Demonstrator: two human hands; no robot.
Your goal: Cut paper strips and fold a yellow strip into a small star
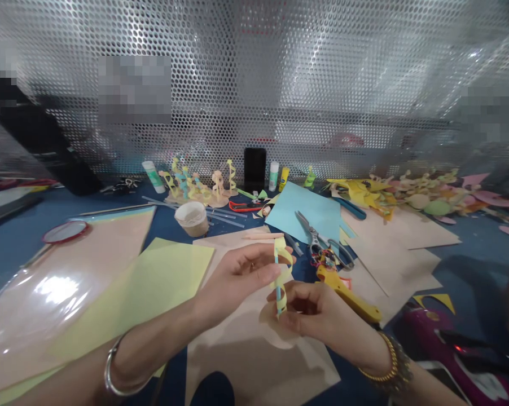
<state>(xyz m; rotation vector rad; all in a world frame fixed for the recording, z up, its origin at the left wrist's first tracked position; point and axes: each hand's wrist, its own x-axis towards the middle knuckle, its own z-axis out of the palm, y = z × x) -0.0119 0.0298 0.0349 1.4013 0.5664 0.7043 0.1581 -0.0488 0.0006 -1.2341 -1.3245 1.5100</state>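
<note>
A small paper figure (pixel 279 282) stands upright between my hands: a thin blue-and-yellow stem with a pale yellow paper strip curling round it. My left hand (pixel 241 276) grips its upper part between thumb and fingers. Lower down, the fingers of my right hand (pixel 314 316) close on the foot of the stem, at the round peach paper base (pixel 280 335). Part of the stem's lower end is hidden by the right fingers. Beneath both hands lies a peach paper sheet (pixel 254 366) with a dark round hole cut near its front edge.
Scissors (pixel 316 234) lie on a light blue sheet (pixel 292 208), with a yellow glue gun (pixel 351 296) nearer me. Around are a white paper cup (pixel 192 219), finished curly figures (pixel 195 183), an upright phone (pixel 255 168), yellow paper (pixel 170 276) and a magenta tool (pixel 441 338).
</note>
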